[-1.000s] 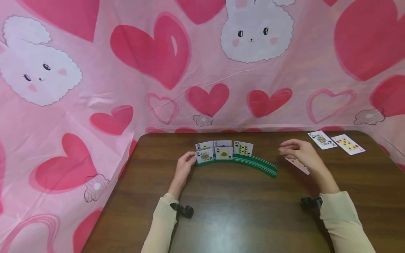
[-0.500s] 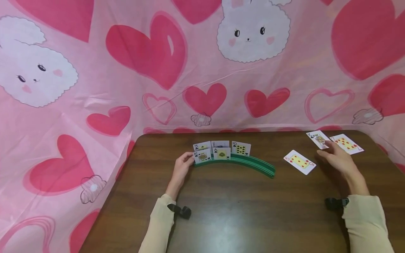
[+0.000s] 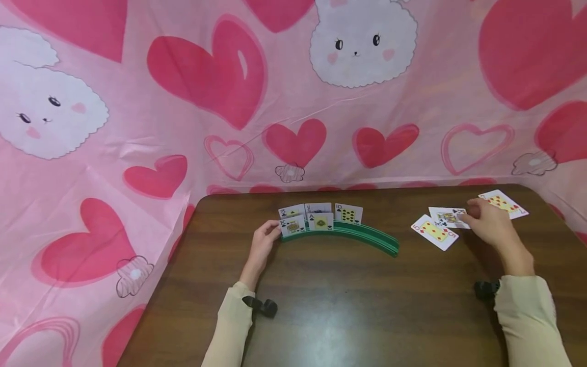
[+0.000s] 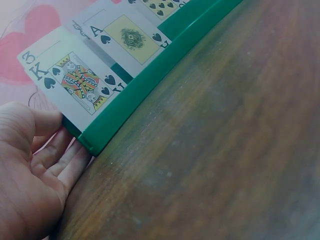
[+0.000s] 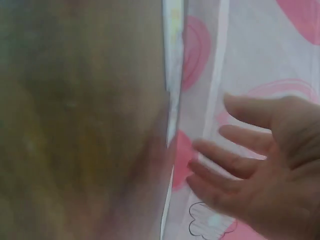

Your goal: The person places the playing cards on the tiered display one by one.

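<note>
My left hand [image 3: 261,244] grips the left end of a curved green card holder [image 4: 125,107], its thumb at the end beside the king of spades [image 4: 77,82]. The ace of spades [image 3: 321,222] stands next to that king in the front row, with further playing cards behind. On the right, a loose black-suited king card [image 3: 448,217] lies with one corner over a diamonds card [image 3: 433,232]. My right hand [image 3: 492,227] is at the king's right edge in the head view. Its fingers are spread and loosely bent in the right wrist view, with nothing between them.
A red-suited card [image 3: 506,204] lies on the wooden table [image 3: 339,306] at the back right, partly behind my right hand. The ten of spades [image 3: 348,213] stands in the holder's back row. A pink heart-patterned cloth [image 3: 390,109] hangs behind the table.
My right hand has gone from the diamonds card to the right. The loose king has slid left and turned, now overlapping the diamonds card. My left hand has stayed at the holder.
</note>
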Available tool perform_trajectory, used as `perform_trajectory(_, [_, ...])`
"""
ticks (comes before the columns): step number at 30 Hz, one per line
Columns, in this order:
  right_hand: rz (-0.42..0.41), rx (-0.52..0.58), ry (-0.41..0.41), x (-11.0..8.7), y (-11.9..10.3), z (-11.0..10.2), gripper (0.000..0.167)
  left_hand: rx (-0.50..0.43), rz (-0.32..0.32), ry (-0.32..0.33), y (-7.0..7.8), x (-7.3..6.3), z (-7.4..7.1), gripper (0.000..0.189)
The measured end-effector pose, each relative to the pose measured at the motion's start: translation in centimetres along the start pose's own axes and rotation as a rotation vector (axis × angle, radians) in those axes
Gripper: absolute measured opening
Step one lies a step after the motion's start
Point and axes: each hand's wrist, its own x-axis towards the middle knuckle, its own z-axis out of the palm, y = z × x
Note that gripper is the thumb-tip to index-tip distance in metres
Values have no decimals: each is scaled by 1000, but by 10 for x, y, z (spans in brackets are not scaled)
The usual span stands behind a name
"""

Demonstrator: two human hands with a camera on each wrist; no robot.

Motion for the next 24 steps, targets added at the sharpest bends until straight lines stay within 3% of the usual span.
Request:
perform_trajectory(4, [-63, -27, -242, 5, 4, 5, 74, -6, 1, 4, -1, 1, 0, 21])
perform_trajectory(7, [-117, -39, -348, 7, 6, 7, 71, -12, 4, 2, -1, 1, 0, 21])
perform_trajectory(10, [-114, -45, -328, 6, 4, 6, 61, -8, 6, -2, -1, 1, 0, 22])
perform_trajectory(13, [-71, -55, -280, 5, -1, 5, 63, -5, 4, -6, -1, 1, -1, 22])
perform_trajectory(17, [-35, -57, -289, 3, -7, 4, 68, 1, -1, -5, -1, 0, -1, 22])
perform_trajectory(24, [-12, -58, -273, 2, -10, 5, 53, 3, 11, -3, -1, 0, 0, 22])
